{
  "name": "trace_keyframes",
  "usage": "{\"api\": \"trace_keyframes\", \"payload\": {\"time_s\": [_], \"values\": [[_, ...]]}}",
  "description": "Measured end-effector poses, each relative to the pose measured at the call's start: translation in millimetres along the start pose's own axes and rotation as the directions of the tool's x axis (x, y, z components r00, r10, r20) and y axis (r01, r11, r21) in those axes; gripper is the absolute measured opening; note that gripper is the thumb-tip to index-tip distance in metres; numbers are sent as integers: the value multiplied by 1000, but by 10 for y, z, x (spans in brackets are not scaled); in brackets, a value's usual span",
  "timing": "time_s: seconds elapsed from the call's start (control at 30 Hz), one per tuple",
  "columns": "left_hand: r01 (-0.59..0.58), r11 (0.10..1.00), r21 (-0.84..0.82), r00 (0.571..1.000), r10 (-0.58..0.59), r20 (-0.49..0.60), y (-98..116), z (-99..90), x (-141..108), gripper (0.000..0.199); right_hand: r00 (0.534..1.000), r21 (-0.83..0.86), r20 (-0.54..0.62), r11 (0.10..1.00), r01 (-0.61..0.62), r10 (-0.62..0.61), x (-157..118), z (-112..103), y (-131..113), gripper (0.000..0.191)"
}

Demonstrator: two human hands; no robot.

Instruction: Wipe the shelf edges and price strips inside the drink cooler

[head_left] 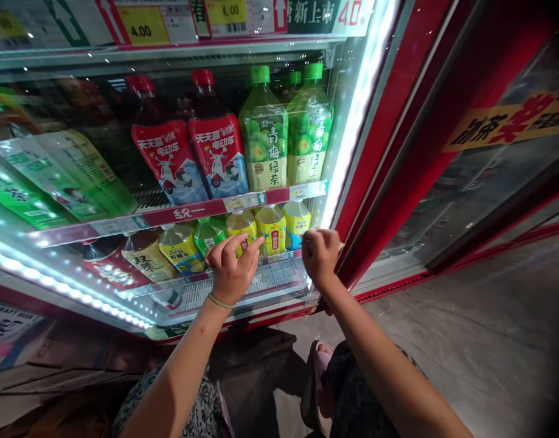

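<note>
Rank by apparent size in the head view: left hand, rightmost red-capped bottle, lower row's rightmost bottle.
1. Rightmost red-capped bottle
2. Left hand
3. Lower row's rightmost bottle
Nearness may enlarge the hand.

Toward twelve o'clock, tall bottles (264,143) wear bright green caps and green, fruit-patterned labels, cream below. At eleven, red-capped bottles (219,152) carry red labels, blue at the base, printed with a scooter. Small bottles (272,232) near centre are labelled yellow. The cooler frame (395,91) toward two is red; the cloth (201,398) at seven, dark with pale mottling.
</note>
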State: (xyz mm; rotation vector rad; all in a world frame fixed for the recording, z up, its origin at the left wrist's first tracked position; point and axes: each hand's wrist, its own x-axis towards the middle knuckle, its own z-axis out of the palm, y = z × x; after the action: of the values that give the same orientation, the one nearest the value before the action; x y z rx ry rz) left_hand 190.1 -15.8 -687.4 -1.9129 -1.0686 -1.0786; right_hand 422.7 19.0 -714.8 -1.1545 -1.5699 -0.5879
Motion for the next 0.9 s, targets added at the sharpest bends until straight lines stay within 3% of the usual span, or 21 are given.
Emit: {"api": "trace_keyframes", "payload": {"time_s": [0.1,0.23,0.3,0.47,0.63,0.8,0.9], "values": [[5,1000,-15,1000,-5,11,-40,-8,-49,44,984,-6,-21,984,178,-178,12,31,-191,12],[14,1000,-4,1000,-14,-9,-105,-26,-102,42,979,-40,-196,998,42,-50,101,39,-227,12],[22,1000,-12,1000,-23,-12,-145,-38,-122,43,974,-46,-227,999,9,-20,83,53,-225,12],[5,1000,-6,1000,-5,-7,-204,-67,-144,43,977,-90,-54,975,203,-208,-32,93,-405,10],[-26,1000,7,999,26,-32,-241,-87,-154,41,987,-124,-139,990,66,-83,-9,92,-362,11],[19,999,-47,1000,-19,9,-284,-99,-206,47,961,-83,-1,958,276,-277,-135,135,-346,11],[26,999,-36,1000,-25,17,-323,-112,-228,47,970,-80,-56,970,231,-236,-93,133,-374,22]]}}
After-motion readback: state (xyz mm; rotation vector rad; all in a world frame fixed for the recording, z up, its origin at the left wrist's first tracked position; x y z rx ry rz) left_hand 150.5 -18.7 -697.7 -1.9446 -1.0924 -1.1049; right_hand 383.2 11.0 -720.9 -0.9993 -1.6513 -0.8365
